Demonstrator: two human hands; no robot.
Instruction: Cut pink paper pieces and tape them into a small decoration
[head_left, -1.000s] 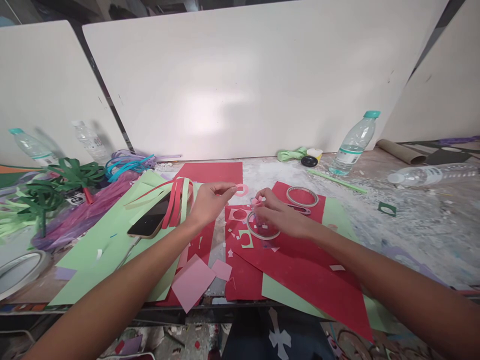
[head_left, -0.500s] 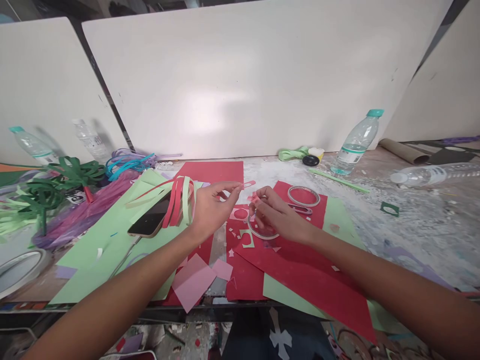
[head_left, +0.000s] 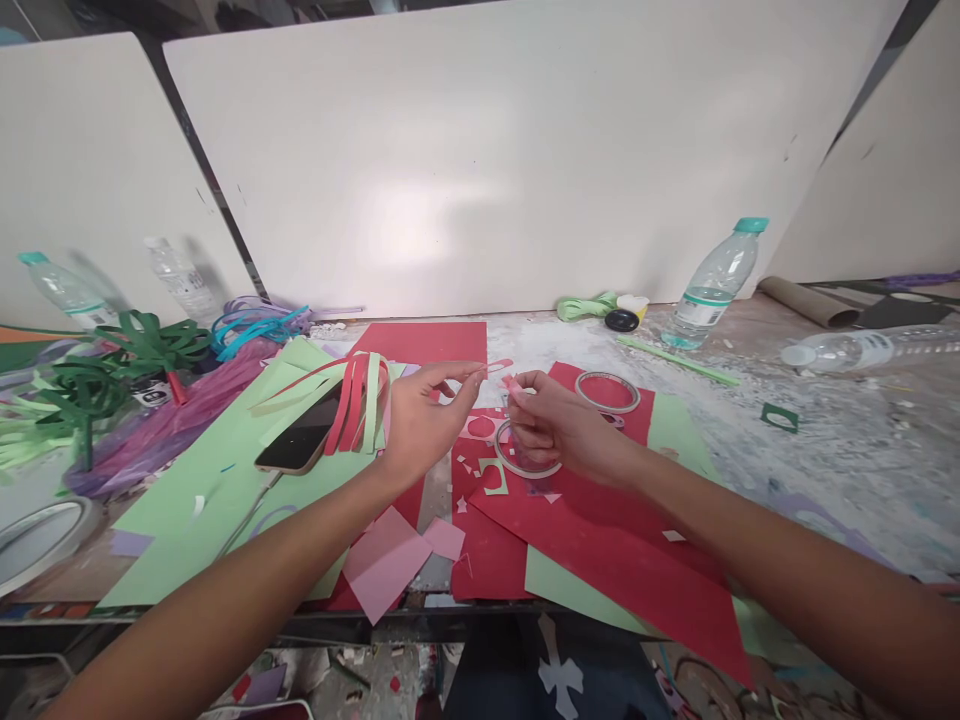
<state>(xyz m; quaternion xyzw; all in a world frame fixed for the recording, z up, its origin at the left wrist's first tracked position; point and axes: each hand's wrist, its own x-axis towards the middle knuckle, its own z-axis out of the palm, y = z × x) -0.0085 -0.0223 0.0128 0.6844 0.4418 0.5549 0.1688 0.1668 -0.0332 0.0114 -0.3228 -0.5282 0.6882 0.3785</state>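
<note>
My left hand [head_left: 431, 410] pinches a thin pink paper loop [head_left: 496, 367] between thumb and forefinger, its free end pointing right. Close beside it, my right hand [head_left: 559, 420] is closed on a small pink paper piece [head_left: 512, 386], held at the fingertips with the other fingers curled in. Below the right hand lies a tape roll [head_left: 517, 470] on red paper [head_left: 630, 540]. Near my left wrist, red and light green paper strips [head_left: 351, 400] arch over a phone [head_left: 300, 440]. A green paper scrap with a round cutout [head_left: 495, 478] and small pink scraps lie under the hands.
Another tape roll [head_left: 636, 400] sits behind my right hand. A water bottle [head_left: 712, 290] stands at the back right, and another bottle [head_left: 862, 350] lies on its side. Green paper flowers [head_left: 150, 345] are at the left. A white board [head_left: 525, 150] closes off the back.
My right hand has turned and its fingers have curled in more, bringing the pink piece up slightly toward the loop. My left hand has stayed nearly still.
</note>
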